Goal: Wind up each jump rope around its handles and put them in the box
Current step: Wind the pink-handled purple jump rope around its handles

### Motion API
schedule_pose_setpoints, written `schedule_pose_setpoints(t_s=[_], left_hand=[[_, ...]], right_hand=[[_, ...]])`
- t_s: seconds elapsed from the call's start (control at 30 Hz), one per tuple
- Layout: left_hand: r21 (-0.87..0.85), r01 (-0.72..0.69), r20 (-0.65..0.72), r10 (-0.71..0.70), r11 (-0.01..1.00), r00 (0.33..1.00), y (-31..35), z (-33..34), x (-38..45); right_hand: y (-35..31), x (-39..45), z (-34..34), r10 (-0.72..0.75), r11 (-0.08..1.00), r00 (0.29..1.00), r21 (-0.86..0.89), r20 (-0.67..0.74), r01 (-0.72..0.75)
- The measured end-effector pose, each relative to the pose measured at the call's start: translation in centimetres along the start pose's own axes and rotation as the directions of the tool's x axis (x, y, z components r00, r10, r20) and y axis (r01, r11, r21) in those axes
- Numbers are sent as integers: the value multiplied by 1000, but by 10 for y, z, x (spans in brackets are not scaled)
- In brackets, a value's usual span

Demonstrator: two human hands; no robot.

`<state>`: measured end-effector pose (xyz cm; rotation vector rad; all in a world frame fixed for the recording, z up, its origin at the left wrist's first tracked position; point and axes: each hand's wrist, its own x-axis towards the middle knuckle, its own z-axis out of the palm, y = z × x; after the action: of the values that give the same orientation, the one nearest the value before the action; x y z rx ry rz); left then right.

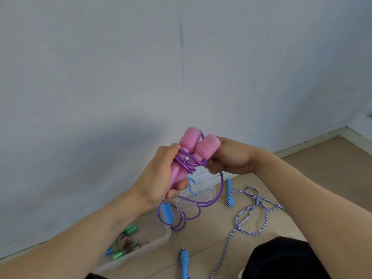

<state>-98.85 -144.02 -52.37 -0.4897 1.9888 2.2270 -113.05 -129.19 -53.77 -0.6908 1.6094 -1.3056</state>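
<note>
With the left hand point(161, 174) clamping the pink handles point(193, 152) and the right hand point(229, 158) pinching the purple cord point(218, 190), slackening could, by this judgement, loosen the few wraps.

Hands: two, left hand point(161, 170) and right hand point(231, 156)
Pink handles point(193, 154): two
Purple cord point(201, 202): one
Blue handles on the floor: two, one point(229, 195) far, one point(184, 262) near
Striped rope point(249, 216): one
Clear box point(159, 244): one
Green handles in the box point(130, 229): at least two

A tan tiled floor point(314, 164) fills the lower right of the frame. On it lie a clear plastic box point(157, 245) and, right of it, a blue-handled striped rope point(248, 215).
</note>
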Motion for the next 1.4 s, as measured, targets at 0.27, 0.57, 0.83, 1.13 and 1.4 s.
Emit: schedule_pose_setpoints(t_s=[0.27, 0.57, 0.83, 1.13, 1.4], left_hand=[[-275, -38, 95, 66, 961, 993, 6, -4, 8], [-401, -3, 57, 29, 916, 998, 8, -21, 17], [-312, 39, -77, -66, 949, 995, 3, -42, 26], [-291, 23, -141, -67, 957, 988, -6, -42, 32], [10, 37, -421, -29, 999, 906, -16, -51, 48]], right_hand=[[3, 12, 29, -85, 971, 995, -228, -48, 72], [-3, 19, 36, -115, 922, 974, -386, -194, 32], [-8, 19, 42, -177, 863, 972, -499, -156, 77], [-12, 17, 43, -86, 750, 974, -657, -209, -75], [-28, 0, 56, 88, 790, 991, -600, -96, -128]])
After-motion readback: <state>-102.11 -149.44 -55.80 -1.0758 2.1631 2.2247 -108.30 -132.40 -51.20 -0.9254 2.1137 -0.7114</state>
